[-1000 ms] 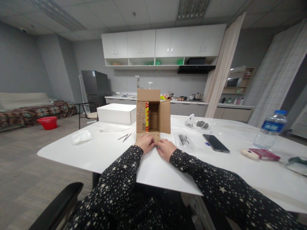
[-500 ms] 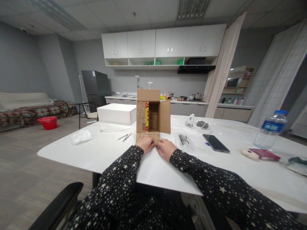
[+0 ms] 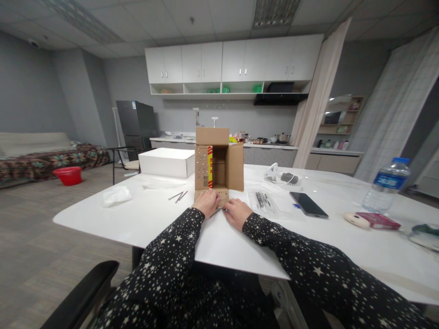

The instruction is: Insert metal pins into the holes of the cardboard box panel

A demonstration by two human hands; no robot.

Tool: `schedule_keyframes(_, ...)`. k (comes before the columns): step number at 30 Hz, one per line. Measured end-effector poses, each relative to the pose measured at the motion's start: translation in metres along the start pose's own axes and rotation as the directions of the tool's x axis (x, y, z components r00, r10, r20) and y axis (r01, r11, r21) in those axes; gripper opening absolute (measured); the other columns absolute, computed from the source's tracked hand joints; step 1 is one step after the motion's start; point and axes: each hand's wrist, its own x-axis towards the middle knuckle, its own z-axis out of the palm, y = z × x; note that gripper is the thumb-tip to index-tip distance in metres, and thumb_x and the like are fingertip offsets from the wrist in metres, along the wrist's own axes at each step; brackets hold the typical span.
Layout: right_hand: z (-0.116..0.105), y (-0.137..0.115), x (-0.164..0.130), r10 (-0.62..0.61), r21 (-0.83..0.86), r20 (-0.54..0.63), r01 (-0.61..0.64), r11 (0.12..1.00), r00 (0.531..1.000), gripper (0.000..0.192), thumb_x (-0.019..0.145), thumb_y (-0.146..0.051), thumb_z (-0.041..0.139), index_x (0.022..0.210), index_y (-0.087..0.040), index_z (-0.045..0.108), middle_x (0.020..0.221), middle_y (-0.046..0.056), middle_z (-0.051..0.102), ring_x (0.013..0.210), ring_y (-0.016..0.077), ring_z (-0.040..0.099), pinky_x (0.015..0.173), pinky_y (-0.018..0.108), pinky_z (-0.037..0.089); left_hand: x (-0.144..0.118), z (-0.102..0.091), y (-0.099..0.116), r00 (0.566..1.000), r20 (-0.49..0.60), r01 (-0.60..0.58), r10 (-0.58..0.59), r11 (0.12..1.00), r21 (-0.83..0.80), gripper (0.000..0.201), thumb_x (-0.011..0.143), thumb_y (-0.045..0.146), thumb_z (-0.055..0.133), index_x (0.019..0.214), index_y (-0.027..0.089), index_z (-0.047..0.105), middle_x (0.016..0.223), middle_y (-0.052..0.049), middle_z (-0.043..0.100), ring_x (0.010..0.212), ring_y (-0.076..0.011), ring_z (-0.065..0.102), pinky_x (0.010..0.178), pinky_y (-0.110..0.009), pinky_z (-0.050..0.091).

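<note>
Gaping open: a cardboard box point(image 3: 219, 167) on a white table point(image 3: 154, 228)

The left hand point(image 3: 207, 204), fingers bent, is on the box's lowered front flap point(image 3: 224, 194); the right hand point(image 3: 238, 214), also bent, is just beside it, near the flap's edge. A thin metallic piece point(image 3: 219, 209) shows between them; whether either grasps it, I cannot tell. Slim metal rods point(image 3: 179, 197) lie left of the box, a smartphone point(image 3: 308, 204) to its right.
</note>
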Motion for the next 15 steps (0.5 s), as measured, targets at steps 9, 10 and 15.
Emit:
schedule_keyframes(9, 0.0009, 0.0011, -0.0005, -0.002, 0.01, -0.01, 0.002, 1.0, 1.0, 0.026, 0.09, -0.025, 0.043, 0.105, -0.02, 0.064, 0.105, 0.008, 0.06, 0.097, 0.0214, 0.051, 0.08, 0.032, 0.038, 0.001, -0.0076, -0.0022, 0.974, -0.226, -0.036, 0.018, 0.997, -0.075, 0.016, 0.093, 0.025, 0.04, 0.094, 0.017, 0.054, 0.097, -0.007, 0.061, 0.093, -0.0214, 0.058, 0.083, -0.037, 0.044)
schedule_keyframes(10, 0.0009, 0.0011, -0.0007, -0.001, 0.01, -0.006, 0.001, 1.0, 1.0, 0.026, 0.09, -0.025, 0.043, 0.105, -0.02, 0.064, 0.106, 0.008, 0.06, 0.098, 0.0213, 0.051, 0.08, 0.032, 0.038, 0.0012, -0.0077, -0.0028, 0.967, -0.252, -0.047, 0.024, 0.995, -0.084, 0.015, 0.093, 0.025, 0.042, 0.094, 0.017, 0.055, 0.096, -0.007, 0.061, 0.093, -0.0208, 0.057, 0.083, -0.036, 0.044)
schedule_keyframes(15, 0.0004, 0.0009, -0.0009, 0.001, 0.008, -0.001, -0.001, 1.0, 1.0, 0.026, 0.09, -0.024, 0.043, 0.105, -0.02, 0.064, 0.106, 0.008, 0.06, 0.097, 0.021, 0.051, 0.08, 0.032, 0.038, 0.0024, -0.0072, -0.006, 0.949, -0.314, -0.072, 0.031, 0.99, -0.12, 0.012, 0.09, 0.023, 0.047, 0.091, 0.017, 0.057, 0.092, -0.006, 0.06, 0.091, -0.0195, 0.057, 0.084, -0.034, 0.046)
